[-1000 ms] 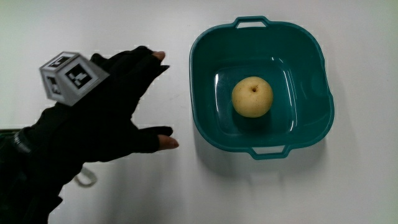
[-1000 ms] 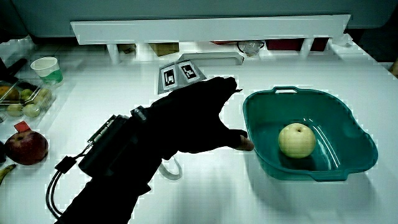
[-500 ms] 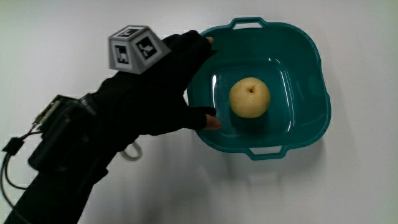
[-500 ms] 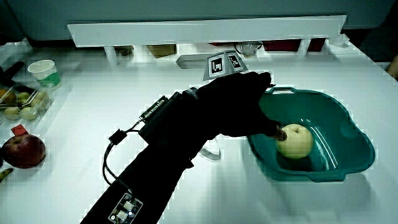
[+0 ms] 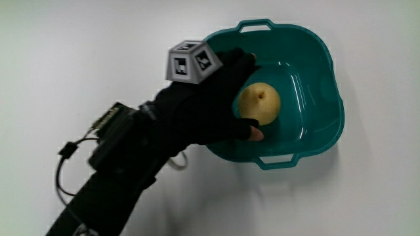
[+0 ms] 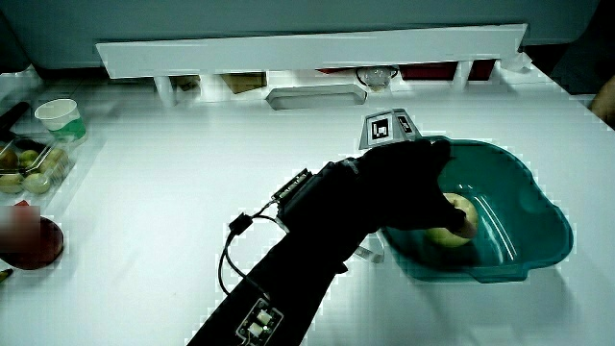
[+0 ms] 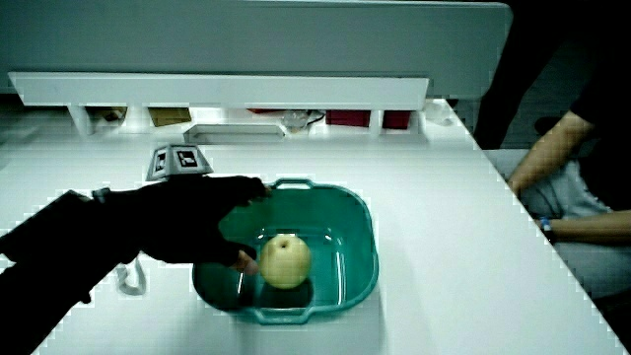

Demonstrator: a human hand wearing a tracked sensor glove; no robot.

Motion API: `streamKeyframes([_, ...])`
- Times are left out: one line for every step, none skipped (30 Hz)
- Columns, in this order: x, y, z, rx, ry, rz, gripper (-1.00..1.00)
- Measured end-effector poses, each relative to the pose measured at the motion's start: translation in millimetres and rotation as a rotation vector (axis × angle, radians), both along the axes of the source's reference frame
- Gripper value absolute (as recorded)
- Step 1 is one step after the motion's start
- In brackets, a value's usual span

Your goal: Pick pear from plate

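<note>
A yellow pear [image 5: 261,103] lies in the middle of a teal basin [image 5: 328,78] with two handles; no plate shows. The gloved hand [image 5: 220,108] reaches over the basin's rim and sits against the pear, fingers spread along one side of the fruit and the thumb tip [image 5: 253,134] at the side nearer the person. The pear still rests on the basin floor. A patterned cube [image 5: 190,62] rides on the back of the hand. In both side views the hand [image 6: 404,187] [image 7: 187,232] covers part of the pear [image 6: 452,206] [image 7: 284,261].
A paper cup [image 6: 58,115], a clear tray of small fruit [image 6: 34,163] and a red apple [image 6: 29,240] stand at the table's edge, away from the basin. A low white partition [image 6: 307,53] runs along the table. A white cable loop [image 5: 176,160] lies under the forearm.
The hand has moved from the bare table beside the basin, over its rim, to the pear. The pear and basin have stayed put.
</note>
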State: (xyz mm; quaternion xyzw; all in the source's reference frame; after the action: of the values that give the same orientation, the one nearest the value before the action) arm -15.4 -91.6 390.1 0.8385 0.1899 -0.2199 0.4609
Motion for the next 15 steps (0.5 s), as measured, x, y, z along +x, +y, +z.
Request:
streamKeyframes([2.7, -0.4, 2.7, 0.003, -0.011, -0.002, 0.00])
streamKeyframes([5.6, -1.1, 5.7, 0.013, -0.015, 0.009, 0.00])
streamKeyframes([7.8, -1.1, 6.4, 0.015, -0.024, 0.008, 0.00])
streamKeyframes([9.7, -1.4, 8.9, 0.013, -0.033, 0.012, 0.00])
streamKeyframes([11.7, -1.7, 11.8, 0.013, -0.045, 0.015, 0.00])
streamKeyframes([13.8, -2.0, 15.9, 0.000, -0.053, 0.019, 0.00])
streamKeyframes([15.9, -2.1, 19.2, -0.003, -0.051, 0.023, 0.00])
streamKeyframes([17.6, -1.6, 19.9, -0.012, -0.068, 0.021, 0.00])
streamKeyframes([19.4, -1.6, 21.3, 0.002, -0.077, 0.029, 0.00])
streamKeyframes([20.6, -1.5, 24.6, -0.005, -0.080, 0.031, 0.00])
streamKeyframes([21.6, -1.4, 26.5, -0.012, -0.087, 0.031, 0.00])
streamKeyframes([22.8, -1.4, 28.8, -0.014, -0.091, 0.031, 0.00])
streamKeyframes([24.0, -1.7, 32.9, -0.014, -0.091, 0.033, 0.00])
streamKeyframes([24.6, -1.5, 34.0, -0.018, -0.098, 0.037, 0.00])
streamKeyframes([25.7, -1.6, 37.2, -0.016, -0.096, 0.038, 0.00])
